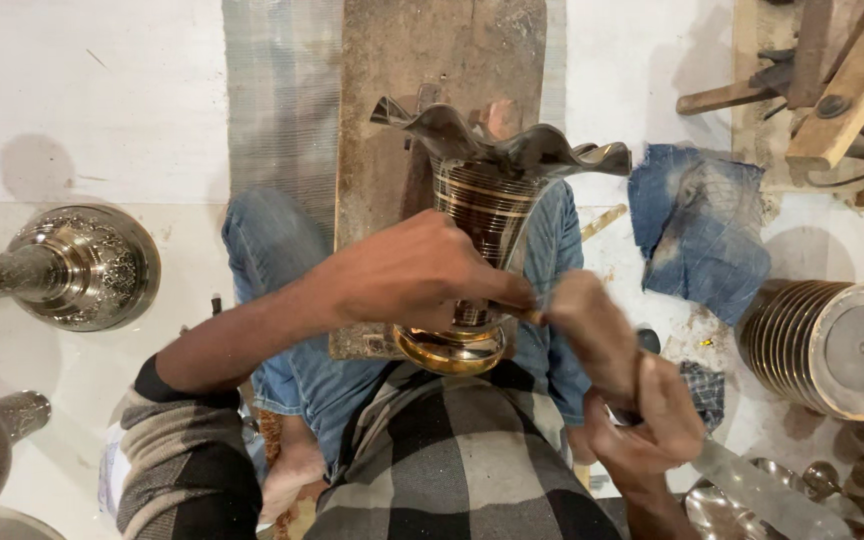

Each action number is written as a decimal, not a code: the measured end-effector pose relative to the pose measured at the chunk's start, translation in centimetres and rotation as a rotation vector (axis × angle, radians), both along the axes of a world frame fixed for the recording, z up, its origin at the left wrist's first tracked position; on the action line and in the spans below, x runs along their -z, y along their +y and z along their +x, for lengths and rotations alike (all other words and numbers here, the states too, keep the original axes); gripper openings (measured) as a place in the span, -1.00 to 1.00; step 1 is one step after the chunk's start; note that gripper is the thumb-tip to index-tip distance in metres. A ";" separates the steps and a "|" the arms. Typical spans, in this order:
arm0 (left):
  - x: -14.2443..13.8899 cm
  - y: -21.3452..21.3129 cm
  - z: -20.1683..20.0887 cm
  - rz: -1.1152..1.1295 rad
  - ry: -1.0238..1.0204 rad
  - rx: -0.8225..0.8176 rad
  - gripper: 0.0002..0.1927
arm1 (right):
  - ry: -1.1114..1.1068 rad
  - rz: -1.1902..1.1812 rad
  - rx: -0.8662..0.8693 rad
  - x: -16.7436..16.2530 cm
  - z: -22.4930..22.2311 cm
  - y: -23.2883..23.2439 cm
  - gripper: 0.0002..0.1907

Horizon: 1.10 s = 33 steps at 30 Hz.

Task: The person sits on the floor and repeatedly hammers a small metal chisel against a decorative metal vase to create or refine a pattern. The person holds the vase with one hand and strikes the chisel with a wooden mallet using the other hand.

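A dark metal vase (487, 195) with a wavy rim and brass bands lies tilted across my lap, its brass foot (450, 350) toward me. My left hand (407, 270) wraps around the vase's narrow stem and steadies it. A wooden mallet (592, 325) is gripped by its handle in my right hand (647, 420), and the mallet's head sits just right of the stem, close to my left fingers. A thin tool tip (530, 316) shows between my left fingers and the mallet.
A worn wooden board (392, 90) lies under the vase. Engraved silver vases (72, 265) rest at the left. A blue cloth (697, 225), a ribbed metal vessel (832, 345), wooden tools (832, 90) and small metal parts (832, 480) lie at the right.
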<state>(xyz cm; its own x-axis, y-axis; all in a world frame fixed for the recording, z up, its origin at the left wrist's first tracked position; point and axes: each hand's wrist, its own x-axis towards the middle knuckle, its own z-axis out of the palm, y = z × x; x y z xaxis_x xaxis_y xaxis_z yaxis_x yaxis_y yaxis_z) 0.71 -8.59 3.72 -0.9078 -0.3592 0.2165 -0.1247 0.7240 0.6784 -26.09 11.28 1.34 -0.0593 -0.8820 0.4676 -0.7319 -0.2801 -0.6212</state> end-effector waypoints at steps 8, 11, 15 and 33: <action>0.8 3.0 1.2 0.052 0.131 -0.339 -0.40 | -0.276 0.167 -0.096 -6.1 -0.3 -5.6 -0.60; 1.3 4.1 1.4 0.075 0.012 -0.426 -0.44 | 0.230 0.243 -0.277 -8.4 -1.4 -7.8 -0.39; 2.0 7.0 0.5 0.137 0.563 -0.744 -0.55 | -0.215 0.252 -0.330 -10.3 -1.0 -10.0 -0.31; 3.2 9.1 -1.0 0.113 0.603 -1.042 -0.92 | 0.759 0.278 -0.727 -16.9 3.6 -18.0 -0.19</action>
<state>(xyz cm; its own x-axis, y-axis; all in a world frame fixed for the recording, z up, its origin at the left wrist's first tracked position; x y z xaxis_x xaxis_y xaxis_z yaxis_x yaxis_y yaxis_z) -0.32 0.52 0.56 0.0647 -0.9027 0.4254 -0.2551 0.3971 0.8816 -22.48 -6.67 18.19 0.7400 -0.6700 -0.0594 -0.6677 -0.7210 -0.1855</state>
